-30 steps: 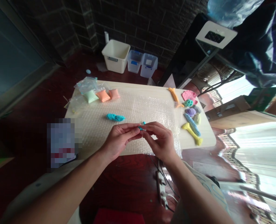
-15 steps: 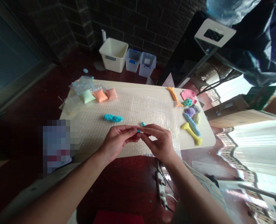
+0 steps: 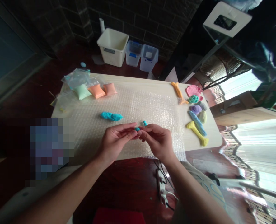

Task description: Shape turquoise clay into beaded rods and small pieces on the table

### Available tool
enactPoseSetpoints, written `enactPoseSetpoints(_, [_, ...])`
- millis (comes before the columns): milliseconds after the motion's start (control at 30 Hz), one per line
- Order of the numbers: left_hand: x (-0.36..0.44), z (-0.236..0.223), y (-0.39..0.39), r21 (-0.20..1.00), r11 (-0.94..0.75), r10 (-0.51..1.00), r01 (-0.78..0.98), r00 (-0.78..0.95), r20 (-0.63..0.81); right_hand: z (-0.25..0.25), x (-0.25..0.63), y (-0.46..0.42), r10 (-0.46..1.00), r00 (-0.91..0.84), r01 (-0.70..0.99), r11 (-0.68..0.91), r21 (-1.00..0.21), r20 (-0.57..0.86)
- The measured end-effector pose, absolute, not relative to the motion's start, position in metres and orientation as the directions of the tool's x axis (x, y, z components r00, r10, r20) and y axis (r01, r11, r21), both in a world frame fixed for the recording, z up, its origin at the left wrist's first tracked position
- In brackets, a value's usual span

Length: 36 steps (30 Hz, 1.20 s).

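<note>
Between my fingertips is a small piece of blue modelling clay. My left hand pinches it from the left with thumb and fingers. From the right, the thumb and fingertips of my right hand press against the same piece. Just beyond my right fingers lie small blue clay balls, partly hidden by them. A larger twisted lump of blue clay rests on the bubble wrap, ahead of my left hand.
Packets of green and orange clay lie at the table's far left. Along the right side are a yellow bone-shaped clay piece, a blue clay roll and an orange clay piece. Bins stand on the floor beyond.
The view has shifted slightly. My left fingers have loosened and spread a little, so more of the blue clay piece shows between the hands. The larger blue lump stays on the bubble wrap.
</note>
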<state>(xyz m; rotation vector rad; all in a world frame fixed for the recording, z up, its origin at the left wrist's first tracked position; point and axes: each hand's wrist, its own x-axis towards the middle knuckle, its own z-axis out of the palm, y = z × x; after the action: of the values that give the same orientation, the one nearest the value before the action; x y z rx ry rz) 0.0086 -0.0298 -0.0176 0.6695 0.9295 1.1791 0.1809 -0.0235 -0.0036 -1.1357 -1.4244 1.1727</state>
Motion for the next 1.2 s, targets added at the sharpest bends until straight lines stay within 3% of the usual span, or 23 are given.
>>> enactPoseSetpoints(100, [0.007,-0.015,-0.031,0.897,0.216,0.976,-0.387,0.084,-0.199,-0.007,0.176,-0.022,0.99,-0.142,-0.041,-0.021,-0.999,-0.015])
enactPoseSetpoints(200, [0.005,-0.013,-0.032,0.933,0.174,0.985,-0.315,0.072,-0.16,-0.005,0.175,-0.022,0.986,-0.167,-0.068,-0.028,-0.997,-0.017])
enactPoseSetpoints(333, [0.002,-0.015,-0.033,0.934,0.19,0.981,-0.303,0.095,-0.168,0.002,0.181,-0.026,0.978,-0.151,0.051,0.156,-0.986,0.146])
enactPoseSetpoints(467, [0.003,-0.014,-0.033,0.883,0.296,0.951,-0.364,0.197,-0.238,0.007,0.188,-0.032,0.905,-0.264,0.293,0.404,-0.867,0.332])
enactPoseSetpoints(667, [0.009,-0.012,-0.033,0.89,0.29,0.955,-0.352,0.172,-0.243,0.004,0.193,-0.035,0.866,-0.3,0.4,0.496,-0.771,0.401])
enactPoseSetpoints(1033, [0.011,-0.018,-0.03,0.936,0.166,0.984,-0.311,0.111,-0.138,0.002,0.195,-0.03,0.89,-0.255,0.388,0.452,-0.803,0.378])
enactPoseSetpoints(1200, [0.009,-0.016,-0.03,0.934,0.186,0.981,-0.306,0.112,-0.159,0.002,0.194,-0.031,0.914,-0.213,0.332,0.4,-0.854,0.345])
